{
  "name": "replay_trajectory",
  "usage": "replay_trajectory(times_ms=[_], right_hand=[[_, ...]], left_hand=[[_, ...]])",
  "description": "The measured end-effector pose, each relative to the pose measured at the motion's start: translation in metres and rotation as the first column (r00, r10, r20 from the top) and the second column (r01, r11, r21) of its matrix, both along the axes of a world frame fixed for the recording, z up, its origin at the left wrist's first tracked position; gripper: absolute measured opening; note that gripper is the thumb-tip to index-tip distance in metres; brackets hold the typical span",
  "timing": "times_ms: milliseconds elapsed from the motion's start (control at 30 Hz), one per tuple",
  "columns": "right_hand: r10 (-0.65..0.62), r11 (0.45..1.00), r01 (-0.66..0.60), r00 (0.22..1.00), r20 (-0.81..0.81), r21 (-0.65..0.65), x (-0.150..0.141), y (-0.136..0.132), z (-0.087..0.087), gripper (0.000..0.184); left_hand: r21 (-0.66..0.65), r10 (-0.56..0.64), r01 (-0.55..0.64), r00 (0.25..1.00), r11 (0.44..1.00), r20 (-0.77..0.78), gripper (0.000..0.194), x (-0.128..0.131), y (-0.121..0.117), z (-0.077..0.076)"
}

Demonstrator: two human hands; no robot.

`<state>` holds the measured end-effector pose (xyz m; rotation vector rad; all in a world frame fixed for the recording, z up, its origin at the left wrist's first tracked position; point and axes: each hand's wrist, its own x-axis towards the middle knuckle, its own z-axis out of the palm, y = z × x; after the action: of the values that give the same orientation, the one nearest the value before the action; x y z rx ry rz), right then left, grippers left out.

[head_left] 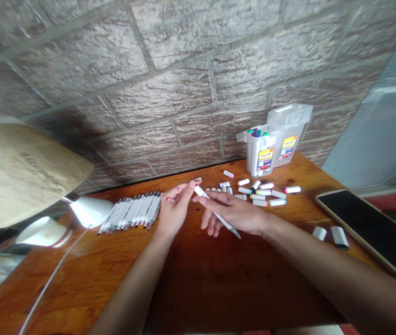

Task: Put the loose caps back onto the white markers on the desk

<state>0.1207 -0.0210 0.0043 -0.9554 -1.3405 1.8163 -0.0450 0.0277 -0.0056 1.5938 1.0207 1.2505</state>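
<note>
A white marker (221,218) slants across my right hand (234,211), whose thumb and fingers are closed around its barrel. Its lower end shows a grey collar and a bare reddish nib, pointing down toward me. A wider white cap (201,190) with a red edge is at the upper end. There my left hand (175,207) pinches with thumb and forefinger; a small white piece shows just behind these fingertips, too blurred to tell apart. Red ink marks the left palm. To the left lies a row of white markers (131,211); loose marker caps (262,191) are scattered beyond my right hand.
Two clear plastic cases, one holding several markers (260,151) and another (287,139), stand by the brick wall. A phone (368,228) and two larger caps (339,237) lie right. A white lamp-like cone (91,211) with cord, a white cup (42,231) and a paper bag (20,172) are left.
</note>
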Motion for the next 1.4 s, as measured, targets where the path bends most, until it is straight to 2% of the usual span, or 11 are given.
replay_trajectory(times_ms=[200,267,367,467,567,667,867,1067,1167,1267,1400], right_hand=[[0.056,0.989,-0.076,0.987,-0.151,-0.130,0.015,-0.001,0.009,0.030],[0.100,0.980,-0.124,0.982,-0.158,-0.152,0.020,0.000,0.015,0.030],[0.095,0.992,-0.103,0.989,-0.114,-0.066,0.025,0.001,0.024,0.047],[-0.106,0.987,0.101,0.994,0.031,0.126,0.029,0.002,0.030,0.061],[-0.405,0.863,0.317,0.900,0.164,0.393,0.031,0.002,0.029,0.065],[-0.505,0.758,0.356,0.850,0.147,0.547,0.028,0.001,0.024,0.063],[-0.435,0.675,0.232,0.892,0.123,0.700,0.018,-0.005,0.016,0.043],[-0.399,0.659,0.121,0.893,0.209,0.742,0.019,-0.011,0.018,0.035],[-0.423,0.654,0.119,0.876,0.231,0.747,0.018,-0.012,0.018,0.036],[-0.489,0.655,0.152,0.832,0.262,0.740,0.018,-0.010,0.016,0.040],[-0.490,0.628,0.079,0.813,0.315,0.774,0.017,-0.008,0.011,0.043]], left_hand=[[0.016,-0.091,0.090,0.995,0.996,0.037,0.031,0.003,-0.006,0.003],[-0.016,-0.114,0.116,0.986,0.993,0.123,0.031,0.004,-0.007,0.003],[-0.149,-0.069,0.127,0.937,0.981,0.341,0.033,0.005,-0.004,0.001],[-0.282,0.024,0.122,0.885,0.951,0.465,0.037,0.007,-0.001,0.000],[-0.319,0.039,0.138,0.870,0.938,0.492,0.044,0.009,-0.001,0.001],[-0.305,0.024,0.151,0.864,0.940,0.502,0.042,0.011,-0.003,0.002],[-0.385,0.072,0.099,0.912,0.917,0.405,0.046,0.013,-0.006,0.003],[-0.386,0.066,0.081,0.933,0.919,0.353,0.054,0.017,-0.008,0.002],[-0.366,0.059,0.070,0.942,0.928,0.331,0.053,0.017,-0.008,0.000],[-0.300,0.057,0.015,0.971,0.954,0.231,0.051,0.016,-0.009,-0.002],[-0.070,0.007,-0.008,1.000,0.998,-0.003,0.059,0.017,-0.016,-0.002]])
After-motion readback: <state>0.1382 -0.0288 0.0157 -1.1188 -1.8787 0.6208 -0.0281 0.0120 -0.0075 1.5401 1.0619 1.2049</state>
